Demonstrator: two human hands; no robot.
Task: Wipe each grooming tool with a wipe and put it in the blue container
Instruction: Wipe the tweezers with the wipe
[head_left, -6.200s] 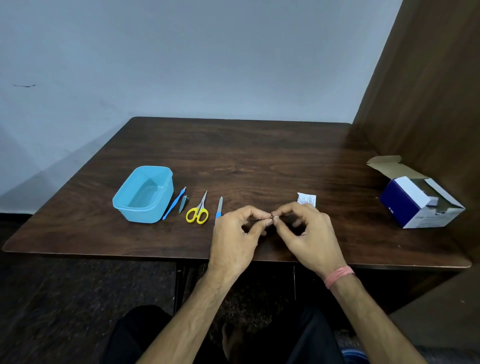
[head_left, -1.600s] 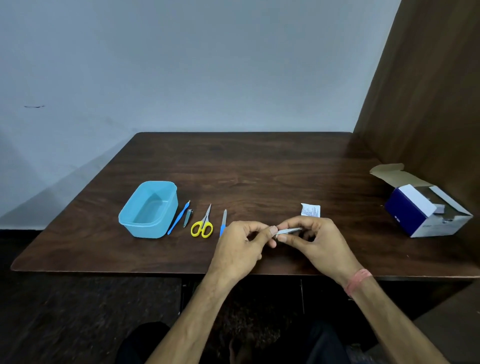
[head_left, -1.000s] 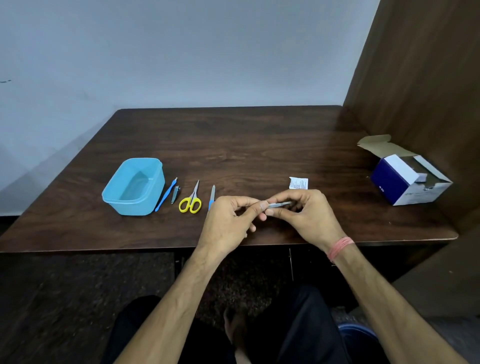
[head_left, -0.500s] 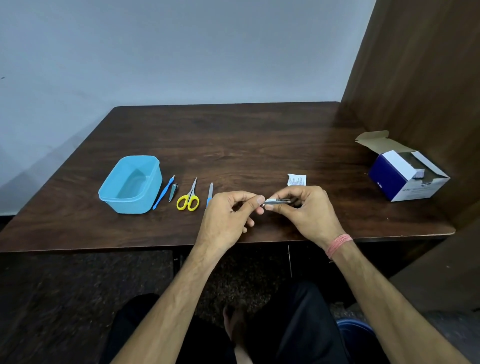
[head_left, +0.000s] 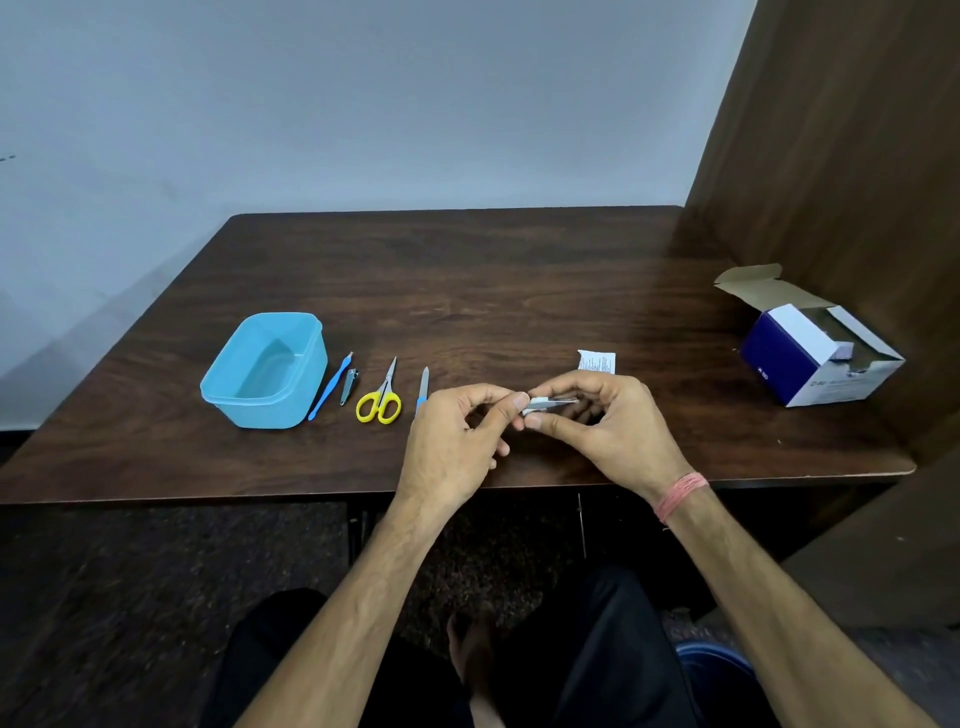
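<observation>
Above the table's front edge, both hands hold a thin silver metal tool (head_left: 553, 401). My left hand (head_left: 457, 441) pinches its left end between thumb and forefinger. The fingers of my right hand (head_left: 608, 421) curl round the rest, and a bit of white wipe (head_left: 532, 411) shows by the thumb. The blue container (head_left: 265, 371) stands empty at the left. Beside it in a row lie a blue stick tool (head_left: 330, 387), a nail clipper (head_left: 350, 387), yellow scissors (head_left: 379, 400) and a blue-handled nail file (head_left: 423, 387).
A torn white wipe packet (head_left: 596, 361) lies just beyond my right hand. An open blue and white cardboard box (head_left: 810, 358) sits at the right by a brown wooden panel (head_left: 841, 156). The dark wooden table (head_left: 467, 270) ends near my wrists.
Both hands have kept hold of the metal tool in much the same place, with small finger movements along it. The things on the table have not moved.
</observation>
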